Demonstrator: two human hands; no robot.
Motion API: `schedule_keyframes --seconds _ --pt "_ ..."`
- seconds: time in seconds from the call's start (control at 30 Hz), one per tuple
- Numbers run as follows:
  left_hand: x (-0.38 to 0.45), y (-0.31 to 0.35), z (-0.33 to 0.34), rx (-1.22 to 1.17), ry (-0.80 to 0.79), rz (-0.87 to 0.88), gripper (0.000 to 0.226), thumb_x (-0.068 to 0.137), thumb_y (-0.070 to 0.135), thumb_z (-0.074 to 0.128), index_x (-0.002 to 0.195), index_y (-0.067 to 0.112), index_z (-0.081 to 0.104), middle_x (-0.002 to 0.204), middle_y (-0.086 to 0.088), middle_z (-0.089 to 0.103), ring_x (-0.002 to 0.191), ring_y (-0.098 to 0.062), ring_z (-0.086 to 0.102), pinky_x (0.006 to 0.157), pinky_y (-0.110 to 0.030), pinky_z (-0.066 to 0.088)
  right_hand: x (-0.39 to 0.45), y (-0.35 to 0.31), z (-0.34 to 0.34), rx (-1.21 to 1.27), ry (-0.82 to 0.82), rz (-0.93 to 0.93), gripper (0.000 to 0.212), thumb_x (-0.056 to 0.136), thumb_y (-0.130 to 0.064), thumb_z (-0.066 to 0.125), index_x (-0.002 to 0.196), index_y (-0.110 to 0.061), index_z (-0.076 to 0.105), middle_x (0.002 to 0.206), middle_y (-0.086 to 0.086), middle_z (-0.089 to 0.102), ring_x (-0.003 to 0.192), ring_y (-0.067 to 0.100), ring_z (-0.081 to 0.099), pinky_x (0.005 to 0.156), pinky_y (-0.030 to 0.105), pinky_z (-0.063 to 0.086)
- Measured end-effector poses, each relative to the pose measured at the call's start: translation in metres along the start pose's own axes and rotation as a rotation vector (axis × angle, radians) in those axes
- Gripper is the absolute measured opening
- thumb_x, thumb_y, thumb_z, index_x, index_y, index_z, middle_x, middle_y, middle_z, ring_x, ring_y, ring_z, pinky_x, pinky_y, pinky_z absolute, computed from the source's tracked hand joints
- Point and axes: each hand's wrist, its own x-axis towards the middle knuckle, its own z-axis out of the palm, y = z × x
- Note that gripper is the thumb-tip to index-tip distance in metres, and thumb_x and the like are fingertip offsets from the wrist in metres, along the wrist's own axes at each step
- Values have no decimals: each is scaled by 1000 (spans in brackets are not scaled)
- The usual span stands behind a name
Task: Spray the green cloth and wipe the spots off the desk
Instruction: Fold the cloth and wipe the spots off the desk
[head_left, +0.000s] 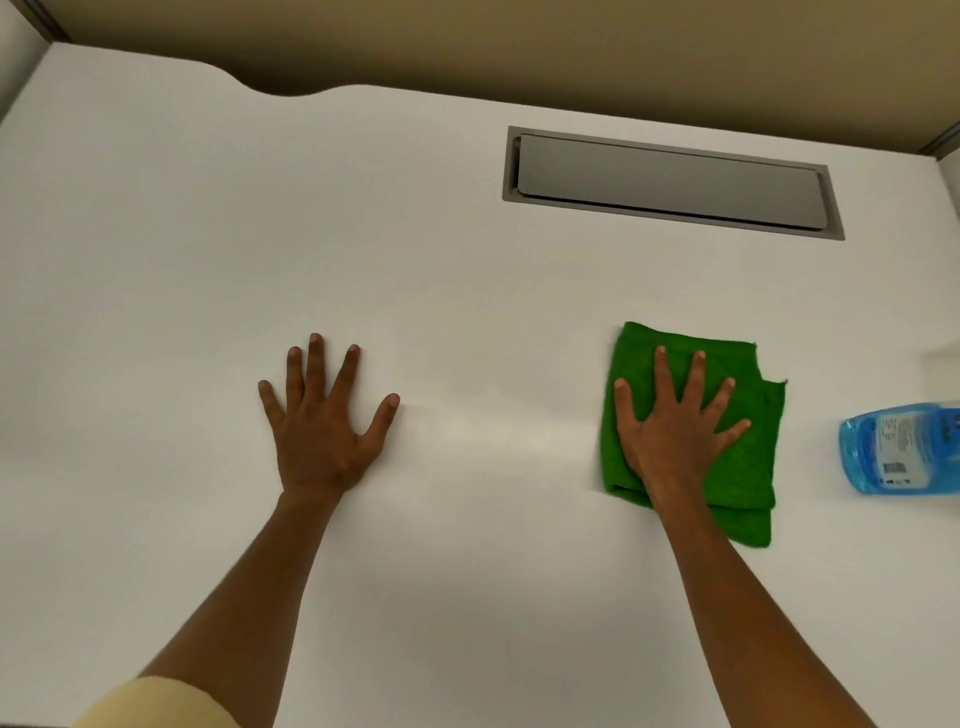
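A folded green cloth (748, 452) lies flat on the white desk (467, 270), right of centre. My right hand (675, 426) rests palm down on top of it with the fingers spread. My left hand (324, 415) lies flat on the bare desk to the left, fingers apart, holding nothing. A blue bottle of cleaning liquid (904, 449) with a white label sits at the right edge of the view, partly cut off. I see no clear spots on the desk surface.
A grey rectangular cable hatch (670, 182) is set into the desk at the back right. A tan partition wall (467, 47) runs behind the desk's far edge.
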Motion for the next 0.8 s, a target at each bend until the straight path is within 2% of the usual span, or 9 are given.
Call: schedule_keyframes --seconds 0.23,0.43,0.57,0.8 --pt "0 0 1 7 -18 -7 83 85 79 25 155 35 23 168 -2 3 155 -27 0 120 -63 5 -10 -20 2 28 -10 54 79 81 -83 3 151 -46 5 165 1 3 149 41 -4 108 76 4" --pt "1 2 -1 -2 -18 -4 82 85 78 26 154 33 26 168 -4 6 154 -28 3 119 -65 6 -76 -109 20 21 19 -191 73 86 -76 20 151 -42 20 165 4 9 148 45 3 107 76 3" --pt "1 2 -3 -6 -26 2 83 84 78 25 154 33 25 167 -5 7 154 -30 5 118 -66 8 -126 -159 31 53 0 -338 74 87 -76 21 152 -42 17 165 4 5 149 43 -3 107 76 1" --pt "0 4 -7 11 -63 0 84 84 79 20 156 34 19 168 -4 3 154 -29 1 119 -65 6 -152 -171 36 71 -22 -410 74 87 -76 24 152 -43 15 165 3 -1 149 41 -8 109 75 0"
